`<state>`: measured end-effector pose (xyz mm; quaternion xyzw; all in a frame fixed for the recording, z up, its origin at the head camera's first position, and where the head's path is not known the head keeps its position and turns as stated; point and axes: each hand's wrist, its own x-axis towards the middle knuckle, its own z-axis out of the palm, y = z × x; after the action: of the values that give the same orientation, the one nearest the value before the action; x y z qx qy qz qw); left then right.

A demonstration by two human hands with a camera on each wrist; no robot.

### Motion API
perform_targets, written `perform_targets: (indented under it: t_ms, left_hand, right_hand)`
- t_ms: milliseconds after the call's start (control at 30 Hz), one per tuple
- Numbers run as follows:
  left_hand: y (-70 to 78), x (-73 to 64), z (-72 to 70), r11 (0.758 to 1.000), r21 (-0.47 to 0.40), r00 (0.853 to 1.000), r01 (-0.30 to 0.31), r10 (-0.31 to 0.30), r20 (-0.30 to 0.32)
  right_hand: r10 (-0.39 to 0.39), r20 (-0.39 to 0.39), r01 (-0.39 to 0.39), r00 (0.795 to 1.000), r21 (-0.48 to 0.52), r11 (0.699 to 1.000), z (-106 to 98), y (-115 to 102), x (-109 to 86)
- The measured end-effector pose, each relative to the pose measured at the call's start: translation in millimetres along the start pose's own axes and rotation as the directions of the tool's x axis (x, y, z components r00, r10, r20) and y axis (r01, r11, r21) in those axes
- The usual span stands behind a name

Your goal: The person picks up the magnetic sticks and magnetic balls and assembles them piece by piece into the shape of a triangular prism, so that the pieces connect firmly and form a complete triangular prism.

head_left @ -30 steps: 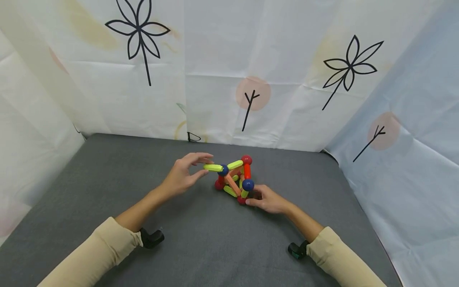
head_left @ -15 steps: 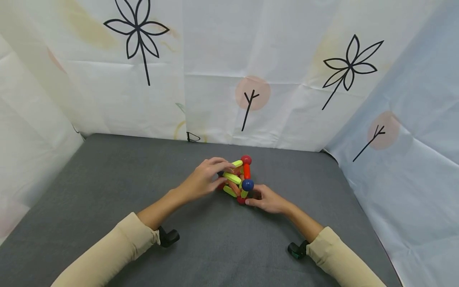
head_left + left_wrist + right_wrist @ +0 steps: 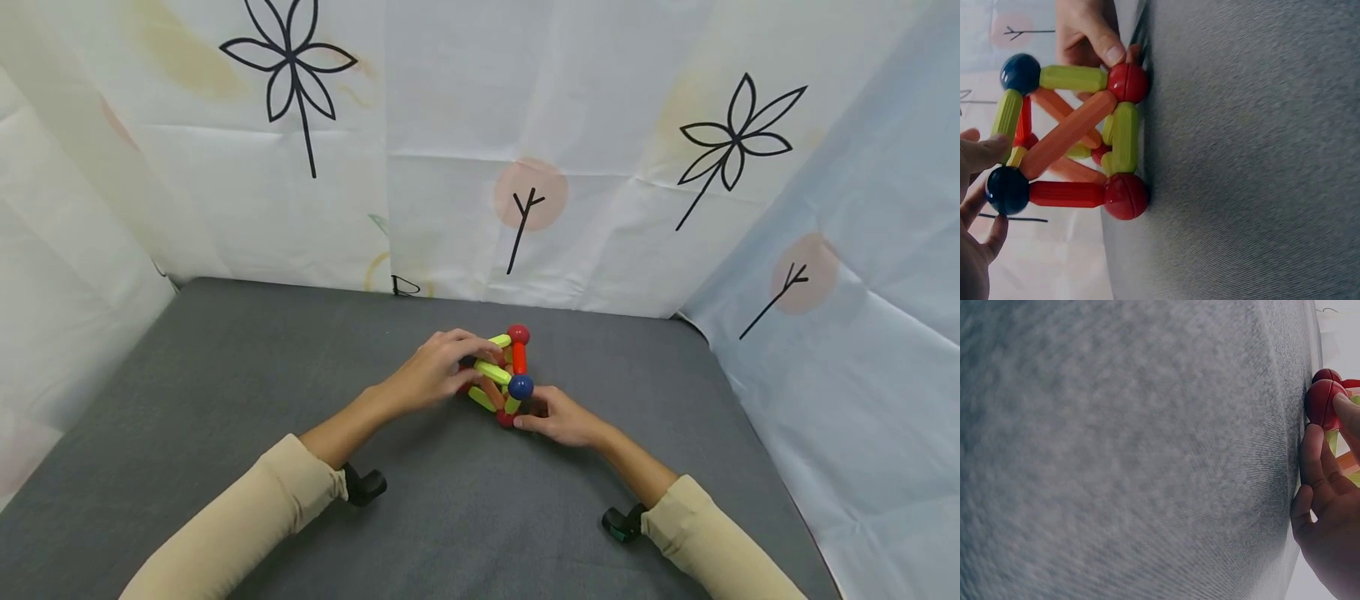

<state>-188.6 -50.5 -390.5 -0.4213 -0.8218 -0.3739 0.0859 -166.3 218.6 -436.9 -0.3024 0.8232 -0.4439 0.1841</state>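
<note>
A cube-like frame of rods and balls stands on the grey cloth. My left hand (image 3: 431, 373) pinches a yellow-green rod (image 3: 1006, 125) along its top; the rod spans two blue balls, an upper one (image 3: 1020, 74) and a lower one (image 3: 1007, 190) in the left wrist view. A left fingertip touches the lower blue ball. My right hand (image 3: 566, 418) holds the red ball (image 3: 1324, 404) at the frame's near bottom corner, thumb and finger against it. An orange rod (image 3: 1066, 136) crosses the side diagonally, beside a red rod (image 3: 1066, 194). Left fingers partly hide the frame in the head view.
Grey cloth (image 3: 262, 350) covers the table around the frame. White printed curtains (image 3: 450, 100) hang behind it and at both sides. A black wrist camera (image 3: 365, 485) sits at the left cuff, another black camera (image 3: 624, 523) at the right.
The left hand moved right, swinging the free end of the yellow-green rod round from the left until it met the near blue ball. The right hand stayed on the red ball.
</note>
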Motion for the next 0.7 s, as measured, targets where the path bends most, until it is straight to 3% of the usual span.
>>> perform_targets:
  t_ms: [433,700]
  left_hand:
    - [-5.5,4.1,0.8,0.999,-0.009,0.998,0.039,-0.039,0.04]
    - [-10.1,-1.2,-8.5,0.997,-0.069,1.0,0.021,-0.023,-0.018]
  right_hand:
    - [-0.015,-0.004,0.015,1.0,-0.004,1.0,0.4,-3.5,-1.3]
    - [-0.025,0.009,0.025,1.0,-0.023,0.999,-2.2,-1.2,-3.0]
